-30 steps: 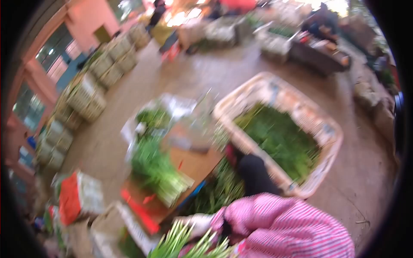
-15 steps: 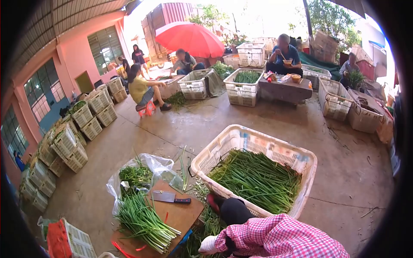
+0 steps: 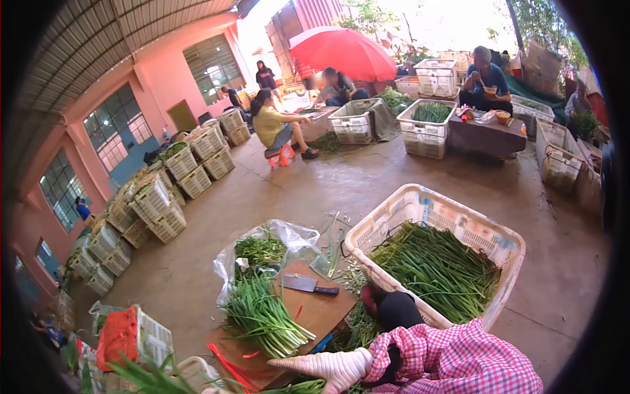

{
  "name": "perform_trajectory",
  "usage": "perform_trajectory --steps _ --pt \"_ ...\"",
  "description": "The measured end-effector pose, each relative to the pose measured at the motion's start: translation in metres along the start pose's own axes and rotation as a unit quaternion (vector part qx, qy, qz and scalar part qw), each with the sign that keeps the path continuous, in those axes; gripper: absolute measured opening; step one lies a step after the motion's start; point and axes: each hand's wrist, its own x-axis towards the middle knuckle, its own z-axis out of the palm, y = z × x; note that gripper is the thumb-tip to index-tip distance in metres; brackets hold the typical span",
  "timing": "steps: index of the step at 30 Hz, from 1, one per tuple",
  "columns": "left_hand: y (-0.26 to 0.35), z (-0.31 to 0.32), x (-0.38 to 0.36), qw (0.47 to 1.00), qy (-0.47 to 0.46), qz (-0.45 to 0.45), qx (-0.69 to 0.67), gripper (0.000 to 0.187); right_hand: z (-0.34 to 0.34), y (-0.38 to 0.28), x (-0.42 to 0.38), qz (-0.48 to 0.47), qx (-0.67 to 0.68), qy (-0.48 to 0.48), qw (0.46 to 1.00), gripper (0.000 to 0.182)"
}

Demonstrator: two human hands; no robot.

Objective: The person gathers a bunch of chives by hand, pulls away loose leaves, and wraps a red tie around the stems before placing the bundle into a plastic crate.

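My right hand (image 3: 328,369), in a pale ribbed glove, comes from a pink checked sleeve (image 3: 459,358). Its fingers stretch left over the near edge of a brown board (image 3: 328,308), tips close to red strips (image 3: 233,368); I see nothing held in them. A bunch of scallions (image 3: 266,322) lies on the board just beyond, white ends toward me. Behind it rests a cleaver (image 3: 308,284) with a dark handle. More greens (image 3: 259,253) sit in a clear plastic bag (image 3: 295,236). Blurred green leaves (image 3: 147,381) show at the bottom left. My left hand is out of view.
A large white crate (image 3: 354,240) of long green stalks (image 3: 436,272) stands right of the board. Stacked crates (image 3: 151,203) line the left wall. People sit farther back near a red umbrella (image 3: 344,52). A red cloth (image 3: 118,338) hangs over a crate at lower left.
The view has swung left, so things sit farther right. My right hand has moved from beside the board to over its near edge, fingers now stretched left. Blurred leaves have appeared at bottom left.
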Motion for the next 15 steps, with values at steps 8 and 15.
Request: perform_trajectory --steps 8,15 --pt "-0.020 0.031 0.000 0.955 -0.031 -0.039 0.293 0.049 0.049 0.003 0.020 -0.102 -0.058 0.133 0.984 0.113" --pt "-0.050 0.037 0.024 0.714 -0.089 0.334 0.609 0.038 0.070 -0.012 0.016 0.032 0.112 0.248 0.962 0.069"
